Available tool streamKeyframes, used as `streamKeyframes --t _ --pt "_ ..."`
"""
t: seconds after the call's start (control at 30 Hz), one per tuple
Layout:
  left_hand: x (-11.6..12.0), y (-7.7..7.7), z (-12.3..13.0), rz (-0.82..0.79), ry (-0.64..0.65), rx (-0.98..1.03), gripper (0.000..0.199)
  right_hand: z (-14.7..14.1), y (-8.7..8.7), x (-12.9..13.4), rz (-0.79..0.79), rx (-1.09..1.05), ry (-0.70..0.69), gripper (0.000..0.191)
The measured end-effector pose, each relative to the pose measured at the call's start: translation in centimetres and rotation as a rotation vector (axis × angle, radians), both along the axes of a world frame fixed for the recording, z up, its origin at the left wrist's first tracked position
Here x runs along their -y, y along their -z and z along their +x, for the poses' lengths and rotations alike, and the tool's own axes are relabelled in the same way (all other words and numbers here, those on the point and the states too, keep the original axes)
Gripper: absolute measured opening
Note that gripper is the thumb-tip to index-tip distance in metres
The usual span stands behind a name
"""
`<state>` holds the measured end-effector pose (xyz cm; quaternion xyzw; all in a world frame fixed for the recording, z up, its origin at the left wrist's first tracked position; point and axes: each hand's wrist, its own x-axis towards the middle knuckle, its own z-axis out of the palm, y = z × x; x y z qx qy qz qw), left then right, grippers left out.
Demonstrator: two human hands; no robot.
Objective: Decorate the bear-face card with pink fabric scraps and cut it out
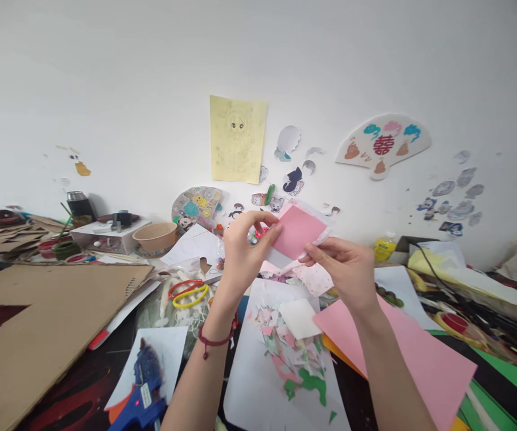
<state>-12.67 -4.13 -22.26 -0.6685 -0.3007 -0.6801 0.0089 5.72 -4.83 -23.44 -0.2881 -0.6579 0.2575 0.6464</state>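
While the left hand point(250, 239) and right hand point(343, 263) pinch the pink square point(302, 228) above the scrap-strewn white board point(247, 383), fingertips hide parts of its edge; the pale layer behind is hard to identify, the blue glue gun point(144, 407) is cut off below, and the right forearm blocks part of the large pink sheet point(433, 368)

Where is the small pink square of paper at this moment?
In the head view, the small pink square is just right of centre, held between the left hand and the right hand.
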Motion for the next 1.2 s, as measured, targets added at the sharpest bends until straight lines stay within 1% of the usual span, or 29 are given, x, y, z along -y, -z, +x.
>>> streamKeyframes --t 0.13,0.3,0.47,0.57,0.63,0.67,0.73,0.83,0.93,1.07,1.13,1.2 --pt "-0.1 0.1 0.1 -0.026 0.0 0.022 0.005 0.0 0.0 0.0 0.021 0.024 -0.003 0.011" --pt "-0.4 0.3 0.3 -0.052 -0.014 0.059 0.006 0.1 0.1 -0.2 0.011 0.04 0.002 0.013" --pt "-0.4 0.3 0.4 -0.047 -0.013 0.052 0.006 0.1 0.2 -0.4 0.017 0.043 0.004 0.013" --pt "-0.3 0.2 0.3 -0.056 0.032 0.059 0.007 0.3 0.1 -0.3 0.016 0.068 0.014 0.014" --pt "-0.5 0.2 0.1 -0.083 0.084 0.048 0.016 0.6 -0.1 -0.2 0.0 0.099 0.022 0.016" --pt "-0.6 0.3 0.0 -0.102 0.109 0.028 0.016 0.8 -0.2 -0.2 -0.011 0.113 0.024 0.016" --pt "-1.0 0.5 -0.2 -0.147 0.144 -0.022 0.012 1.2 -0.3 -0.2 -0.033 0.138 0.028 0.017" --pt "-1.3 0.6 -0.6 -0.198 0.172 -0.054 0.016 1.7 -0.3 -0.5 -0.027 0.188 0.06 0.019" --pt "-1.3 0.6 -0.8 -0.197 0.166 -0.085 0.015 2.1 -0.2 -0.8 0.03 0.242 0.136 0.022" --pt "-0.5 0.2 -1.0 -0.12 0.141 -0.112 0.009 2.0 -0.2 -0.5 0.156 0.263 0.248 0.021" --pt "0.0 0.0 -1.0 -0.08 0.12 -0.119 0.007 2.0 -0.2 -0.2 0.251 0.272 0.317 0.015" --pt "0.3 -0.2 -1.0 -0.021 0.1 -0.134 0.006 1.9 -0.3 0.0 0.371 0.288 0.371 0.006"
